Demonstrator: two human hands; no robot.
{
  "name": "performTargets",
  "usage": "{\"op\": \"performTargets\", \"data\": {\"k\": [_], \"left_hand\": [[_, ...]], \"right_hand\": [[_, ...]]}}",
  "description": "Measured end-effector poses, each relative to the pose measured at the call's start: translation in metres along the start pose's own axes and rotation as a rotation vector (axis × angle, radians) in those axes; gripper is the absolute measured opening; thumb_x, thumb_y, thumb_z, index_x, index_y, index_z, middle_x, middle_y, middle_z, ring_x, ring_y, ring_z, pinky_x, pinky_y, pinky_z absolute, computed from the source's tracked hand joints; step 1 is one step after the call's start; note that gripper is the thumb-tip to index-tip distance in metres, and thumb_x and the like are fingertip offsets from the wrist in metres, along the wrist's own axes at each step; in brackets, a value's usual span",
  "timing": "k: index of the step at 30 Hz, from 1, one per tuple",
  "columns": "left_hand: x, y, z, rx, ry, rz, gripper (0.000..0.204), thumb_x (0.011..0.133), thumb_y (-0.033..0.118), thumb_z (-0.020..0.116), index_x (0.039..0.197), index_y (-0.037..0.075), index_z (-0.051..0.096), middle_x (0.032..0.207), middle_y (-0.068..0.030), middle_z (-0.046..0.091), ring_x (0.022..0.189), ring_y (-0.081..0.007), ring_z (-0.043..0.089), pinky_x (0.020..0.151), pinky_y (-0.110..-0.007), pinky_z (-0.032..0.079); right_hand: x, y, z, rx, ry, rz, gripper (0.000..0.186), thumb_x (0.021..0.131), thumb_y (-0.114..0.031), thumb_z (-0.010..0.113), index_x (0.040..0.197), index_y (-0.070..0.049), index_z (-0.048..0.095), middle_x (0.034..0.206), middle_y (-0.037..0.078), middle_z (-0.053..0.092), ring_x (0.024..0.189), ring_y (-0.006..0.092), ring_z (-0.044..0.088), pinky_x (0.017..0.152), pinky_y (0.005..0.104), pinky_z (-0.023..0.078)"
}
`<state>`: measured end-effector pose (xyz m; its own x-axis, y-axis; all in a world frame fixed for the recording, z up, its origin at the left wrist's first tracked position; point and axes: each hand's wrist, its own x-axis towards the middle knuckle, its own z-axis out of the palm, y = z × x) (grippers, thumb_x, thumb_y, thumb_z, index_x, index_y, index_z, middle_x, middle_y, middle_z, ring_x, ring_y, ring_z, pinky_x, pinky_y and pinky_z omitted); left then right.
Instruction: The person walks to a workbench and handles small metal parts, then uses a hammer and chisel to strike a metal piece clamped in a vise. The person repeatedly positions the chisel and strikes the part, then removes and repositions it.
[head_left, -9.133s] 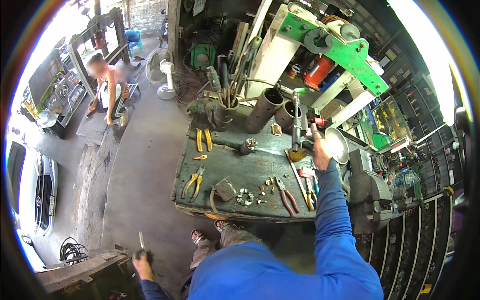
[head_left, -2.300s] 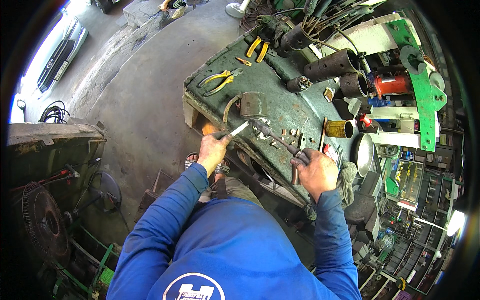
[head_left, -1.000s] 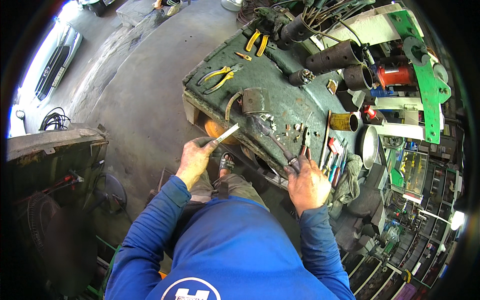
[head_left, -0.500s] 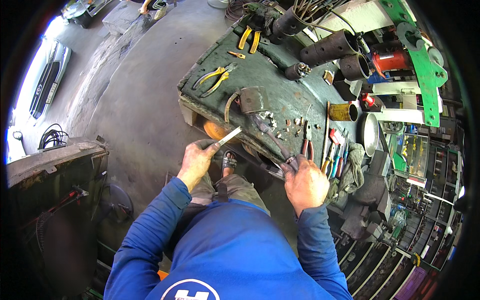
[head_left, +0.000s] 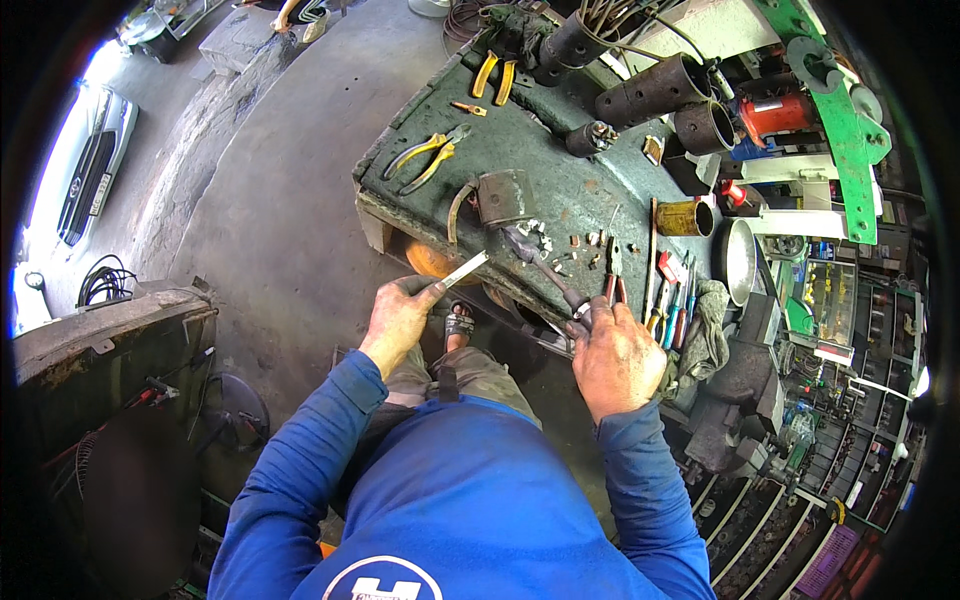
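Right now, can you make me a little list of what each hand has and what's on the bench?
Left hand: holds a flat pale metal strip, off the bench edge
Right hand: grips the handles of dark pliers lying on the bench
Workbench: green, worn metal top
On bench: yellow-handled pliers, rusty tin can, dark pipes
Floor: grey concrete

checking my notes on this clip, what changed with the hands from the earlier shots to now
About nine seconds back the right hand reached far across the workbench; it has since drawn back to the near edge and gripped the dark long-handled tool lying there. The left hand came up from low at the person's side and holds a flat metal strip, unchanged through the last seconds. The yellow-handled pliers stayed put.
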<state>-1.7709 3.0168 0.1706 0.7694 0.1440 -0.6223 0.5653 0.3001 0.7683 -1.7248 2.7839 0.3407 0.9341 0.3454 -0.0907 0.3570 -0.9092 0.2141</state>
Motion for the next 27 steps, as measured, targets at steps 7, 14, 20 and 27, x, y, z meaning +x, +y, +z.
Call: {"op": "performTargets", "data": {"k": [7,14,20,27], "left_hand": [[0.004,-0.005,0.002,-0.021,0.002,0.004,0.027,0.099,0.015,0.070,0.111,-0.009,0.074,0.090,-0.0102,0.077,0.078,-0.0141,0.069,0.072,-0.030,0.054],[0.008,-0.009,0.001,-0.040,0.023,0.012,0.028,0.099,0.015,0.071,0.111,-0.010,0.073,0.091,-0.0099,0.076,0.078,-0.0139,0.069,0.073,-0.030,0.054],[0.008,-0.007,0.005,-0.028,0.012,-0.008,0.029,0.099,0.016,0.071,0.112,-0.009,0.073,0.091,-0.0098,0.077,0.078,-0.0137,0.068,0.073,-0.029,0.053],[0.011,-0.009,0.007,-0.033,0.016,0.002,0.028,0.099,0.016,0.071,0.111,-0.008,0.074,0.090,-0.0089,0.077,0.078,-0.0135,0.068,0.073,-0.029,0.051]], "right_hand": [[0.000,0.004,0.002,0.026,0.016,-0.006,0.045,0.079,-0.022,0.080,0.120,-0.007,0.071,0.098,0.010,0.068,0.085,0.0300,0.072,0.072,0.0424,0.057],[0.004,0.010,0.003,0.079,-0.013,0.029,0.048,0.078,-0.021,0.081,0.122,-0.007,0.070,0.099,0.012,0.068,0.087,0.0321,0.071,0.074,0.0433,0.058],[0.004,0.013,0.000,0.100,-0.043,0.007,0.050,0.079,-0.021,0.080,0.126,-0.007,0.069,0.101,0.014,0.068,0.087,0.0331,0.071,0.075,0.0442,0.058],[0.004,0.011,0.001,0.090,-0.054,0.046,0.049,0.079,-0.021,0.080,0.125,-0.007,0.070,0.100,0.013,0.068,0.087,0.0326,0.072,0.075,0.0437,0.058]]}}
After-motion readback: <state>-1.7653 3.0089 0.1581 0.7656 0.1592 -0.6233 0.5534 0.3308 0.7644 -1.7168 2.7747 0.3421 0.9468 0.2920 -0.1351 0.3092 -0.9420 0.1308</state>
